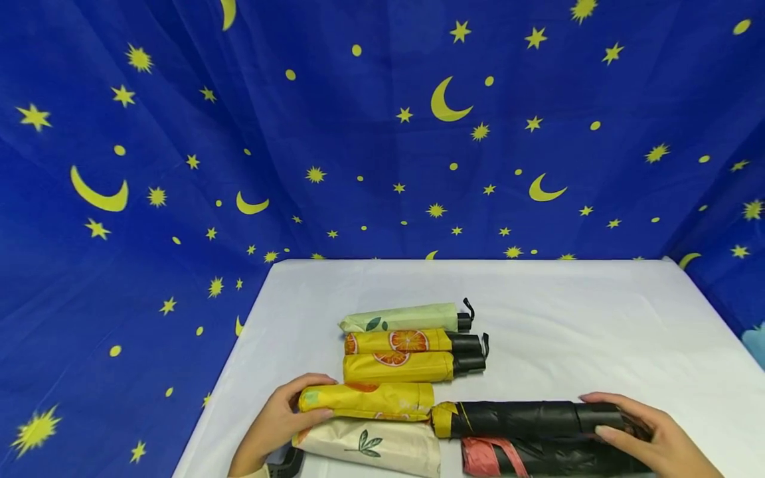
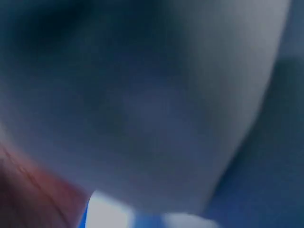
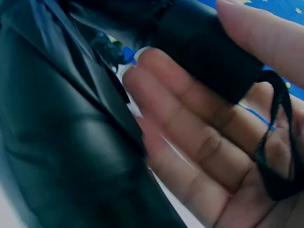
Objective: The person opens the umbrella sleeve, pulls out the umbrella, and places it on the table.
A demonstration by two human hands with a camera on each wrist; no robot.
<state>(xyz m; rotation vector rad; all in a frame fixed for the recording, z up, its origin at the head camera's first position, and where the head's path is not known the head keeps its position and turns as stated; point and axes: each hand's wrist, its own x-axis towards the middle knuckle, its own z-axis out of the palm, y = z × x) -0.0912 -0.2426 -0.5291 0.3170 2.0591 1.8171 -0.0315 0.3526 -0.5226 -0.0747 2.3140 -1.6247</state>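
In the head view the left hand (image 1: 287,415) grips the left end of a folded yellow umbrella (image 1: 382,401) with orange-slice prints, thumb in front and fingers behind. The right hand (image 1: 651,431) holds the handle end of a folded black umbrella (image 1: 514,419) with a yellow tip, which meets the yellow umbrella's right end. In the right wrist view the right hand (image 3: 204,142) has its thumb and fingers around the black handle (image 3: 204,47), a strap loop (image 3: 275,142) hanging by the palm. The left wrist view is dark and blurred.
Behind lie two yellow umbrellas (image 1: 397,366) (image 1: 412,340) and a pale green one (image 1: 406,318). Nearer the front are a cream umbrella (image 1: 382,446) with leaf prints and a black one (image 1: 574,458) with a red band. A blue star-patterned cloth surrounds the white table (image 1: 568,318).
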